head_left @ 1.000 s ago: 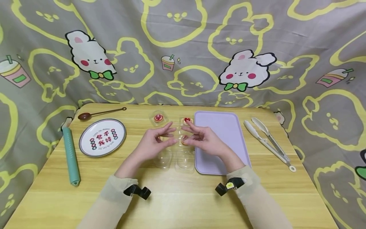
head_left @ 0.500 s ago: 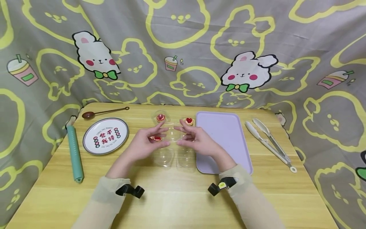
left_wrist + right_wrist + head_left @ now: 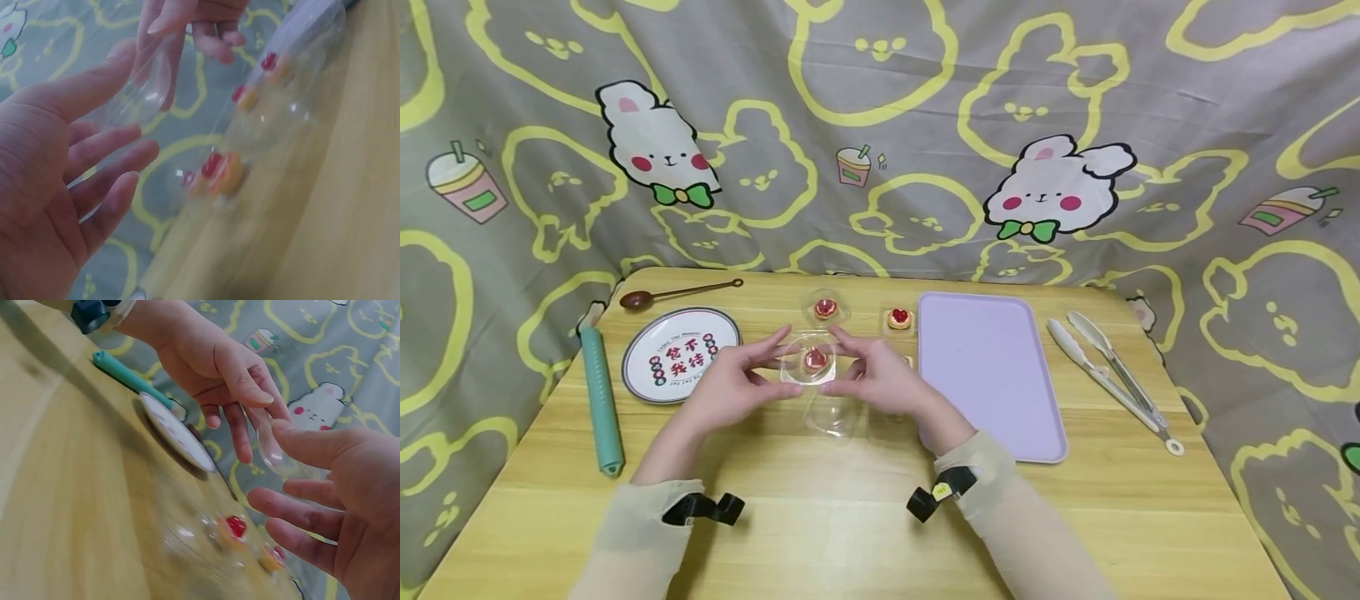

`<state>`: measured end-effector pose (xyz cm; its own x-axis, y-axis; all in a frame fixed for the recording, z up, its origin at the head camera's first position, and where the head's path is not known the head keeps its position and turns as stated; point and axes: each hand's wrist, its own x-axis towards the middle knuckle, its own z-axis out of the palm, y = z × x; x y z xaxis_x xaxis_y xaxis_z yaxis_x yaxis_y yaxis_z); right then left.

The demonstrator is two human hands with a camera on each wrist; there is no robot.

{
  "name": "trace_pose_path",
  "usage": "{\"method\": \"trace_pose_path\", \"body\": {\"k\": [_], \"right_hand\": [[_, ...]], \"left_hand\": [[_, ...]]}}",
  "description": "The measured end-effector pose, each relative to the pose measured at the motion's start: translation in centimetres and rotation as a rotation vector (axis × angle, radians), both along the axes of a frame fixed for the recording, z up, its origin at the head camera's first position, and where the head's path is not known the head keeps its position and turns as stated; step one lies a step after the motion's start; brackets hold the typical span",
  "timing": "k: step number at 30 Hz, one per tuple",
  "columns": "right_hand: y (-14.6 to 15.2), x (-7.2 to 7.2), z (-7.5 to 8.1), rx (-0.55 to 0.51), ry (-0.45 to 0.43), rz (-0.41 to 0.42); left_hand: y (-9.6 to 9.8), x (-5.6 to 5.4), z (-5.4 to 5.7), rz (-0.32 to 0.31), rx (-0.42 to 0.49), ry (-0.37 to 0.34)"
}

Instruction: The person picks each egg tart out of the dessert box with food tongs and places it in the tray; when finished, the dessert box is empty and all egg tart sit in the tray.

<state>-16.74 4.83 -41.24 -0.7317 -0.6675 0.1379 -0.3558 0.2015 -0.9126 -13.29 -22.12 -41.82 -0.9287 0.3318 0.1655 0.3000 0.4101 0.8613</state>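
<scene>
Both hands pinch opposite sides of a clear domed plastic lid (image 3: 808, 381), held in the air. The left hand (image 3: 730, 387) grips its left edge and the right hand (image 3: 883, 375) its right edge, thumbs towards the person. In the left wrist view the lid (image 3: 153, 90) hangs above the table, apart from the things below. Through it, in the head view, shows a small red-topped tart (image 3: 815, 360). Behind sit another tart (image 3: 826, 309) in a clear plastic cup and a berry-topped tart (image 3: 898, 318). The right hand hides what lies beneath it.
Nearer the person lies a clear plastic piece (image 3: 831, 417). On the right are a lilac tray (image 3: 992, 375) and tongs (image 3: 1116, 379). The left side holds a round plate (image 3: 681, 354), a brown spoon (image 3: 638, 300) and a teal rod-shaped item (image 3: 601, 400).
Both hands have moved left with the lid, from between the two columns of tarts to over the front left tart. The berry-topped tart at the back right has come into full view.
</scene>
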Motion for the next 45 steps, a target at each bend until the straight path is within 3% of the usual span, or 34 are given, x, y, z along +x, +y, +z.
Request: {"method": "trace_pose_path", "body": {"k": [10, 20, 30, 45], "right_hand": [[-3.5, 1.2, -1.2, 0.113, -0.079, -0.029], [-5.3, 1.6, -2.8, 0.388, 0.155, -0.034], [-5.2, 2.1, -3.2, 0.485, 0.196, -0.017], [-4.0, 2.2, -3.1, 0.545, 0.3, -0.026]], "left_hand": [[-3.4, 1.4, -1.5, 0.025, -0.051, -0.095], [-5.4, 2.2, -3.3, -0.017, -0.037, -0.151], [-5.3, 2.6, -4.0, -0.048, -0.053, -0.197], [-4.3, 3.0, -4.6, -0.024, -0.114, -0.153]]}}
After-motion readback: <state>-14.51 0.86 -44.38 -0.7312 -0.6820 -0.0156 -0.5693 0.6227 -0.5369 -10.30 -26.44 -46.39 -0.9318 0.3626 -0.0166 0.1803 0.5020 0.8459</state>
